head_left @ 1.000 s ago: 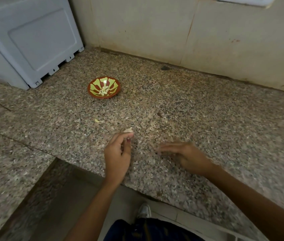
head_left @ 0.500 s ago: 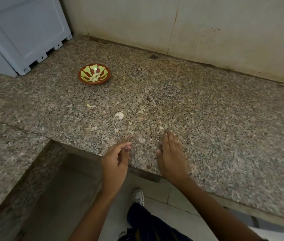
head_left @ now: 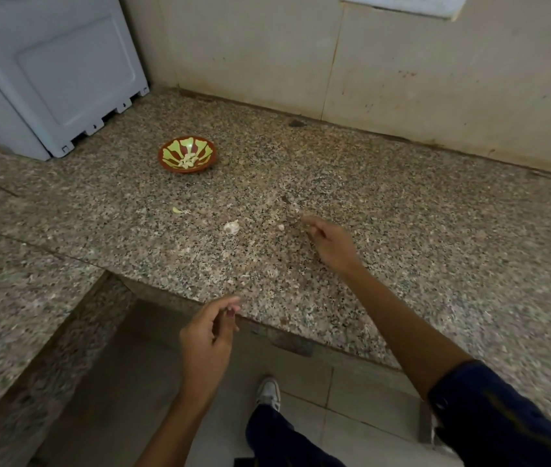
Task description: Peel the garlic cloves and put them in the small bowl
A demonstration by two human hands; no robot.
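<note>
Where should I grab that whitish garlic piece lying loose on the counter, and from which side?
Pinch the garlic piece across its rounded body, coming from above and from its right, where the right hand is nearest. It lies flat and alone on the counter, so only its sides offer purchase. Whether it is a clove or just skin is too small to tell.

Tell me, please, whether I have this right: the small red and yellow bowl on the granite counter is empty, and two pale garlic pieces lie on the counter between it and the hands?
Not quite. The small bowl is not empty: the head view shows pale peeled garlic lying in its middle. The rest holds: it stands on the granite counter, and two pale garlic pieces lie between it and the hands.
</note>
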